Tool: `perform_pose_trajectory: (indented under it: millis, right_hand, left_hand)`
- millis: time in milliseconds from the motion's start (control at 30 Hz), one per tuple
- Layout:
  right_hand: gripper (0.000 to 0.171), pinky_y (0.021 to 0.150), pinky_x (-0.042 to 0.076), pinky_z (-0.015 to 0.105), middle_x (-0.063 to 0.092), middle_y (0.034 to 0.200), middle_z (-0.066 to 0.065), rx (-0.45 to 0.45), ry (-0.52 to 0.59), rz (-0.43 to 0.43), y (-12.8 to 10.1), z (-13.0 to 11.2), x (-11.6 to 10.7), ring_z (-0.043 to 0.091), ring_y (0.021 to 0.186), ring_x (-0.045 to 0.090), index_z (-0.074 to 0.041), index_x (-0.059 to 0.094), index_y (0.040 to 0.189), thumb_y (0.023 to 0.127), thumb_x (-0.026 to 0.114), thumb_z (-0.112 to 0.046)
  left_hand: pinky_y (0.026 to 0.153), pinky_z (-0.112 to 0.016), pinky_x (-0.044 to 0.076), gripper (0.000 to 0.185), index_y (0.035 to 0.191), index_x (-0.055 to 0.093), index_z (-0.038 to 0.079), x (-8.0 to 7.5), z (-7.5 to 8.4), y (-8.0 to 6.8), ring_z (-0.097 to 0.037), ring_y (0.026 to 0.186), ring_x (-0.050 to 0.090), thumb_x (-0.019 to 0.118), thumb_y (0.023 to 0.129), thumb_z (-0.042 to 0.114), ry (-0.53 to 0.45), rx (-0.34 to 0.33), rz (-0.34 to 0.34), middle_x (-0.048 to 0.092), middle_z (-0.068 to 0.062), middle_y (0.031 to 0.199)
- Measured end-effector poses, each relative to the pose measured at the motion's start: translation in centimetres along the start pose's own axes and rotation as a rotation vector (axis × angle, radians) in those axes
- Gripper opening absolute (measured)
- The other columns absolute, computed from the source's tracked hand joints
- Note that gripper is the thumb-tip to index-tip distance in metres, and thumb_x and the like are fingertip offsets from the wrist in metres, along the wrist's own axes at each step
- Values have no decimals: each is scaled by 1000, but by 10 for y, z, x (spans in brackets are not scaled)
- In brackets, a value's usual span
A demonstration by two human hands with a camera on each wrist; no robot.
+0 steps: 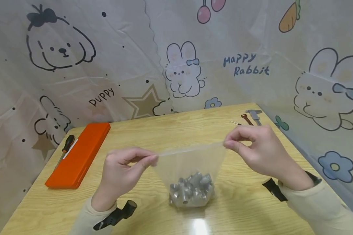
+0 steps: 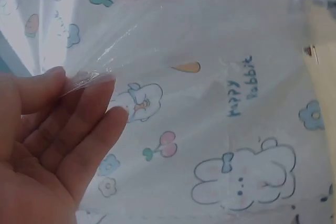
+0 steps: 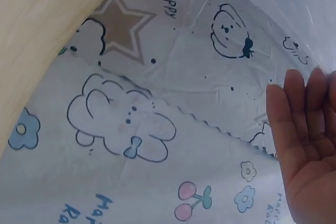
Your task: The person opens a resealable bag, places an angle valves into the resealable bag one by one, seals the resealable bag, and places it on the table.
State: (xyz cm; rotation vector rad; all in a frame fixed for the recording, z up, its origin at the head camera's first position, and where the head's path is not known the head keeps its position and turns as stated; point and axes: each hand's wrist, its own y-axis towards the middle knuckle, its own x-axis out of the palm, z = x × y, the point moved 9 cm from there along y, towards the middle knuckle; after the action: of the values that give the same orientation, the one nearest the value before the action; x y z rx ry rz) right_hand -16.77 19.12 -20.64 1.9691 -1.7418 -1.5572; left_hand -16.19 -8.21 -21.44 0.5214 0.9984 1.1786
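Note:
A clear plastic bag (image 1: 191,163) with several silvery metal pieces (image 1: 192,189) at its bottom is stretched between both hands over the wooden table. My left hand (image 1: 126,171) pinches the bag's top left corner between thumb and fingers. At the top right corner, my right hand (image 1: 257,150) pinches the other end of the edge. In the left wrist view the left hand (image 2: 58,129) grips the film by thumb and forefinger. The right wrist view shows the right hand (image 3: 310,145) with its other fingers extended; its pinch is cut off by the frame.
To the left lies an orange case (image 1: 79,156), with a black-handled screwdriver (image 1: 67,145) beside it. A caliper (image 1: 254,115), a small brown wrench (image 1: 246,119) and a thin tool (image 1: 236,123) lie at the far right. A printed curtain (image 1: 120,49) hangs behind the wooden table (image 1: 170,127).

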Motion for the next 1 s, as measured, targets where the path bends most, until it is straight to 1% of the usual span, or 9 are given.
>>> perform_pose_trajectory:
  millis: [100,233,300,367,500,600,767,867,1000]
  right_hand:
    - [17,67,53,19,68,79,-13,97,42,-58,0,13,10,7,72,65,-17,73,83,84,77,-1]
    - [6,64,53,26,69,78,-8,284,77,-131,5,52,34,10,70,64,-15,75,85,90,74,-14]
    - [8,66,54,30,69,79,-5,366,85,-161,9,73,47,12,71,64,-14,75,87,92,72,-20]
    - [12,69,54,33,70,81,-2,430,85,-191,13,93,58,14,75,65,-15,75,89,94,71,-26]
    - [22,73,54,38,71,86,2,536,134,-233,19,124,74,18,82,67,-15,73,94,95,68,-36]
    - [31,79,56,42,72,92,7,607,264,-228,20,140,83,23,87,69,-9,71,101,95,66,-39]
    - [37,84,57,42,71,99,17,670,529,-199,19,153,97,31,92,69,1,65,111,97,65,-33]
    - [38,84,57,42,71,101,18,669,591,-233,11,157,107,30,93,69,2,64,116,96,67,-30]
    - [37,84,57,40,72,100,18,643,618,-303,-4,158,122,33,94,69,7,66,113,95,69,-26]
  left_hand:
    - [61,-29,59,5,86,75,1,3,-24,-7,-16,64,69,75,87,5,-58,-210,-47,73,-4,75]
    - [64,-38,60,14,90,74,-4,11,-77,-19,-23,64,69,74,89,10,-149,-536,-65,72,-11,78]
    - [67,-40,60,17,93,74,-5,15,-103,-23,-26,66,69,74,90,12,-195,-656,-53,71,-16,81]
    - [69,-41,60,19,96,74,-4,18,-124,-25,-29,67,70,74,90,14,-217,-732,-41,70,-18,85]
    - [71,-41,60,21,99,74,-1,21,-150,-25,-29,69,70,75,90,18,-237,-806,-14,70,-21,91]
    - [71,-41,60,24,101,71,-3,25,-160,-23,-27,70,70,74,91,19,-263,-824,19,70,-20,92]
    - [70,-43,60,24,103,66,-5,30,-165,-23,-25,73,70,68,95,18,-305,-845,82,70,-16,90]
    - [71,-43,60,25,109,65,-3,34,-165,-31,-28,77,71,65,97,19,-320,-879,99,71,-16,93]
    - [73,-41,60,28,117,66,-1,43,-162,-52,-29,83,72,66,97,18,-329,-943,64,73,-15,98]
